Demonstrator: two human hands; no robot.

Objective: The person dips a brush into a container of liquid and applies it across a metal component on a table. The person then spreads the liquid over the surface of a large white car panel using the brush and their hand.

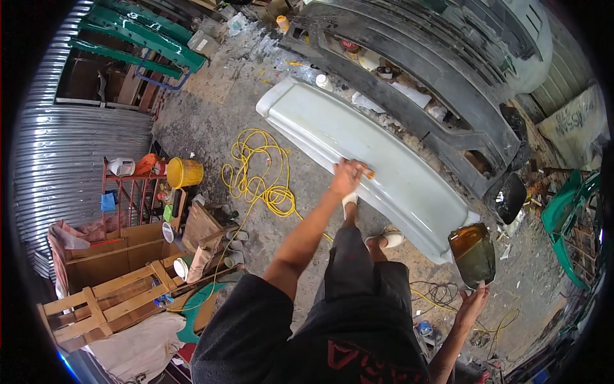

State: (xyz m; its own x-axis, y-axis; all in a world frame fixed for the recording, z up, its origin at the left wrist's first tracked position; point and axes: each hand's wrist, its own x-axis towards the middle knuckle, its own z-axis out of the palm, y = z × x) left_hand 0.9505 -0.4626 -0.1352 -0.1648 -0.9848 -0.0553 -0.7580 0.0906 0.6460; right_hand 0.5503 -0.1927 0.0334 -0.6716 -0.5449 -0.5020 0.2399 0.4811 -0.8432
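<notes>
My left hand (348, 176) is closed over the glossy pale grey-white panel (377, 150), which looks like a vehicle body part. A small orange piece (369, 173) pokes out from its fingers; its kind is hard to make out. At the right, my right hand (473, 302) grips the lower end of a translucent container (472, 255), amber at its top and dark olive below. That container is held just beyond the panel's near right end.
Large dark bumper-like parts (409, 64) lie behind the panel. A coiled yellow hose (275, 195) spreads over the concrete floor at left. A yellow bucket (185, 173), a wooden pallet (112, 301) and green metal parts (137, 38) stand further left.
</notes>
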